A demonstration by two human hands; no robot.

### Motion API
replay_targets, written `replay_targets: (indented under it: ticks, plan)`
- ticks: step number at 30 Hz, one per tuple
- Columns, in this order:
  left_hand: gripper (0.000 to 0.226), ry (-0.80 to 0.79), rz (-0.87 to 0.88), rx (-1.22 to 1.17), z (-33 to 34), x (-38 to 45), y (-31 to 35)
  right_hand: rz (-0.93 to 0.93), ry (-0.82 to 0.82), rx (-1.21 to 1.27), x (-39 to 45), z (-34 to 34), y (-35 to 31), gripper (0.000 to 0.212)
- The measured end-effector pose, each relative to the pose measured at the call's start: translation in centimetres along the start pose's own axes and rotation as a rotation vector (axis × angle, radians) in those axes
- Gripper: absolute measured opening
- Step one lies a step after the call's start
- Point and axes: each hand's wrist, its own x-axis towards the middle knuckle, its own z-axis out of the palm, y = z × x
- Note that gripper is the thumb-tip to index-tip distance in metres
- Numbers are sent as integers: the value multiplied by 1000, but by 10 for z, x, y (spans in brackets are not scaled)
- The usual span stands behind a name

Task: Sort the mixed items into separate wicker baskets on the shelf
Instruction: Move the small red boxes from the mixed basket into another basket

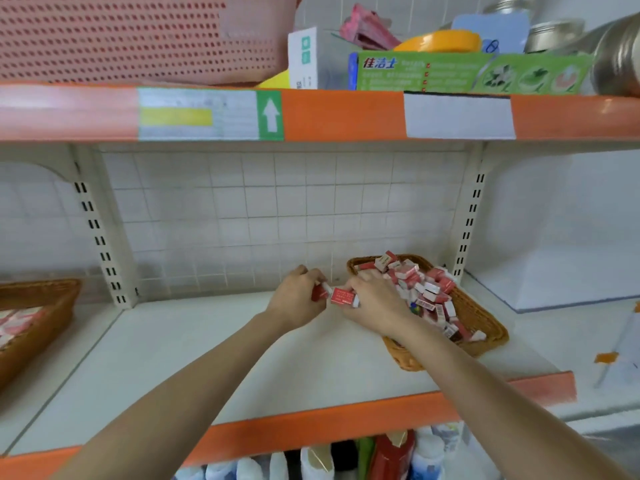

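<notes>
Right of centre in the frame, an oval woven wicker basket (478, 317) sits on the smooth pale shelf (214, 358), heaped with small rectangular red-and-white cardboard boxes (426, 289). Just left of its rim both hands meet. The left hand (298, 299) has its fingers curled round a small red box (320, 292), mostly hidden in the grip. The right hand (374, 303) pinches another red box (343, 297) by its end, with the wrist and forearm lying across the near left part of the basket and covering some of the pile. The two held boxes almost touch.

At the far left edge a second brown wicker basket (52, 306) holds pinkish packets (17, 323), blurred. Behind is a white tiled wall (277, 209) with slotted metal uprights (100, 237). The shelf above, edged in glossy orange, carries a perforated pink plastic basket (131, 36), a green carton (467, 72) and metal tins (554, 34). Bottle tops (391, 455) show along the bottom edge.
</notes>
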Motion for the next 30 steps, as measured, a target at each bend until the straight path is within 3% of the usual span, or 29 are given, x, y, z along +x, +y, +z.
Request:
replay_targets:
  ticks: [19,30]
  plan:
    - [35,78,-198,80,-149,-146,-194,-172,-59,137,23,74,-268,30]
    - [32,223,-346,159,-224,-188,-285,-403,-86,176,72,94,-373,25]
